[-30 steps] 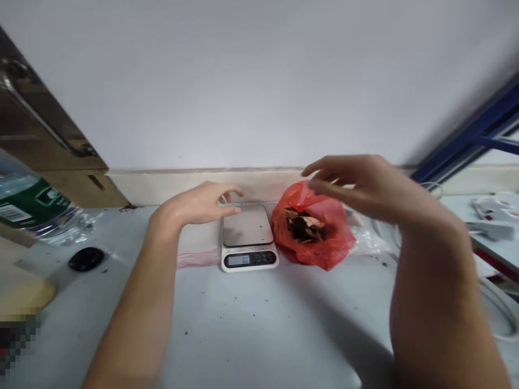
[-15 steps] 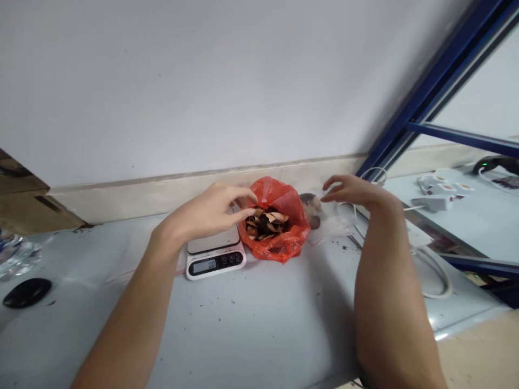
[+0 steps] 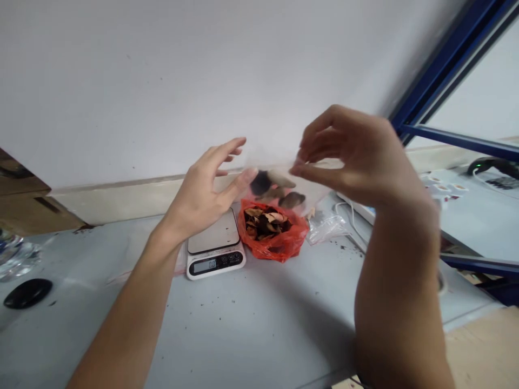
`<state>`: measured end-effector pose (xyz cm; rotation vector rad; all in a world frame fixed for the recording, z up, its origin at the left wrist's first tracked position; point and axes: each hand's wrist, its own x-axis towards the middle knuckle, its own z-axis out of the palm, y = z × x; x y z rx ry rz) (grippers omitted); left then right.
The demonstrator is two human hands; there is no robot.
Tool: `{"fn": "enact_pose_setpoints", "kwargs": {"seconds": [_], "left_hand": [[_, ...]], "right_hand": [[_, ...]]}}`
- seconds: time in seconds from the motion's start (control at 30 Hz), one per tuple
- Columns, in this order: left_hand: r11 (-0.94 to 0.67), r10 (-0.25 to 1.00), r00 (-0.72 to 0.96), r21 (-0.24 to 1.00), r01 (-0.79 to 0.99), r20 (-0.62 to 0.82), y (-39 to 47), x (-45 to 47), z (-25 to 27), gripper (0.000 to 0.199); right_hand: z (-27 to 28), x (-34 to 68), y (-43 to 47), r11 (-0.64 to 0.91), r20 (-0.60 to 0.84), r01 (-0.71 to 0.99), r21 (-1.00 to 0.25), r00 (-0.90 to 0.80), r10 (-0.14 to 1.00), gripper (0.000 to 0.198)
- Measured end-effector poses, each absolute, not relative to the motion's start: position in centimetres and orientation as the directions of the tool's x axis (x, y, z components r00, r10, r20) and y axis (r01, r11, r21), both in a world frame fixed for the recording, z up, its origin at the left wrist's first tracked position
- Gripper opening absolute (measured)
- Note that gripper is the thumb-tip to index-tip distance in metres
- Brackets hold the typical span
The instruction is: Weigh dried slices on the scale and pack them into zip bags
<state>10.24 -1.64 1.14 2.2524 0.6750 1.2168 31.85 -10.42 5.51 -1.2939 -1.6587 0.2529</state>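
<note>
At the hub of an imagined clock face sat the red plastic bag [image 3: 286, 249], its mouth open on a heap of dry brown flakes [image 3: 265, 222]. Toward twelve o'clock from it, raised just over its back rim, hung the clear plastic bag [image 3: 279, 189], blurred, with dark and pale lumps [image 3: 292, 200] bunched in it. The right hand [image 3: 348, 151], at two o'clock, had thumb and fingertips drawn together in a pinch on the clear plastic bag. At ten o'clock, the left hand [image 3: 208, 189] stood with its thumb and fingers well spread, gripping nothing; its thumb tip came right up beside the clear plastic bag, and whether the two touched could not be told.

Close in at nine o'clock lay the white scale [image 3: 213, 237], partly screened by the left hand and wrist, its display [image 3: 205, 265] reading 0.0. At three o'clock, a second clear bag [image 3: 330, 226] lay on the pale grey table [image 3: 227, 329], with a white cable [image 3: 352, 216] just beyond. Farther out, a black oval disc [image 3: 27, 293] rested between eight and nine o'clock; a clear bottle [image 3: 18, 256], cut off by the view's edge, showed just short of nine. A brown cabinet [image 3: 24, 208] stood a little past nine. Far off at two o'clock, past the right hand, a blue frame [image 3: 432, 67] slanted up beside the wall [image 3: 203, 81].
</note>
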Motion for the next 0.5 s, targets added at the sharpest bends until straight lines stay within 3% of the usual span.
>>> {"fn": "enact_pose_setpoints", "kwargs": {"seconds": [0.13, 0.3, 0.4, 0.5], "left_hand": [[-0.677, 0.689, 0.479, 0.719, 0.157, 0.544, -1.4, 9.1, 1.7, 0.025], [-0.634, 0.748, 0.346, 0.764, 0.12, 0.567, 0.1, 6.6, 2.0, 0.021], [-0.568, 0.803, 0.274, 0.819, 0.081, 0.53, 0.9, 5.6, 1.7, 0.022], [-0.527, 0.83, 0.26, 0.846, 0.077, 0.493, 1.4, 5.1, 1.5, 0.024]], "right_hand": [[5.0, 30.1, -9.2, 0.464, 0.53, 0.601, -0.651, -0.078, 0.845, 0.033], [4.2, 31.2, -7.7, 0.258, 0.333, 0.657, -0.708, -0.012, 0.943, 0.05], [3.8, 31.8, -7.0, 0.24, 0.221, 0.552, -0.798, -0.101, 0.97, 0.049], [3.4, 31.5, -6.5, 0.26, 0.2, 0.467, -0.845, -0.174, 0.964, 0.039]]}}
